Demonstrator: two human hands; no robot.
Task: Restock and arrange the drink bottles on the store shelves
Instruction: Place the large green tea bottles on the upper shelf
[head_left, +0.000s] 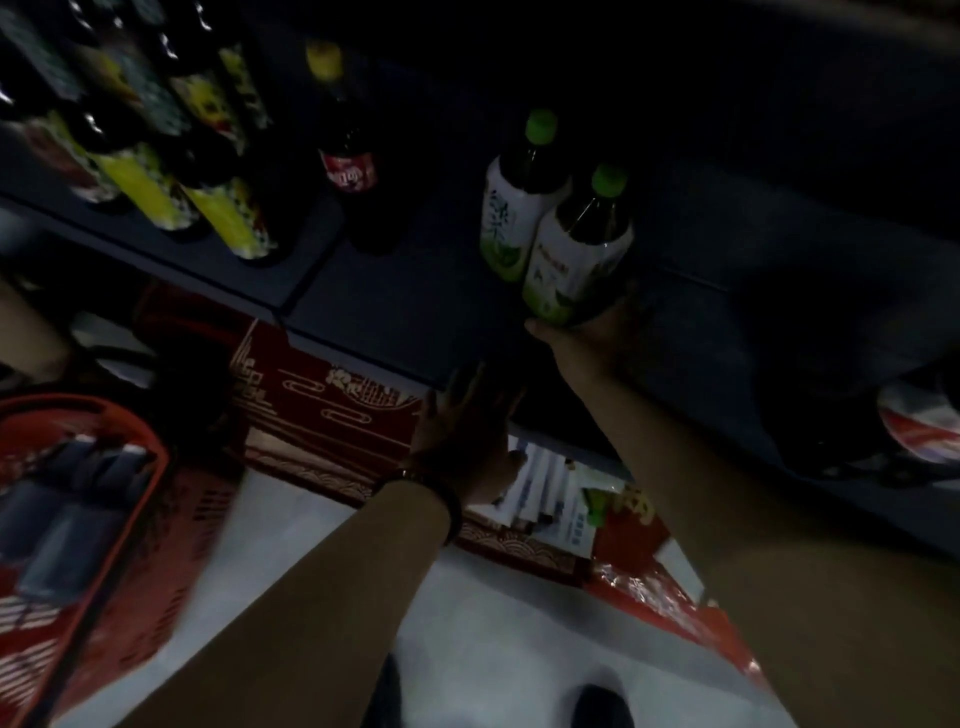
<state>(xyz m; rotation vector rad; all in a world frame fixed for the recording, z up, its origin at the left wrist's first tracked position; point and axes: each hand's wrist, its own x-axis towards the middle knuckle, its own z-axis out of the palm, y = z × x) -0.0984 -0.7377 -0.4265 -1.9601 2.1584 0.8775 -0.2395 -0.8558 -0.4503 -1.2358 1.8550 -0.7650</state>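
Observation:
Two green-capped tea bottles with white and green labels stand on the dark shelf (415, 312). My right hand (587, 332) grips the nearer bottle (576, 249) at its base; it touches the farther bottle (514, 208). My left hand (467, 421) lies with straight fingers on the shelf's front edge and holds nothing. A dark cola bottle with a red label (348, 161) stands alone to the left. Several dark bottles with yellow labels (218, 208) fill the shelf's left part.
A red shopping basket (156, 467) holding dark packs sits on the floor at the left. Red patterned boxes (322, 405) and cartons stand under the shelf. A red bag (649, 587) lies at the lower right. The floor is pale.

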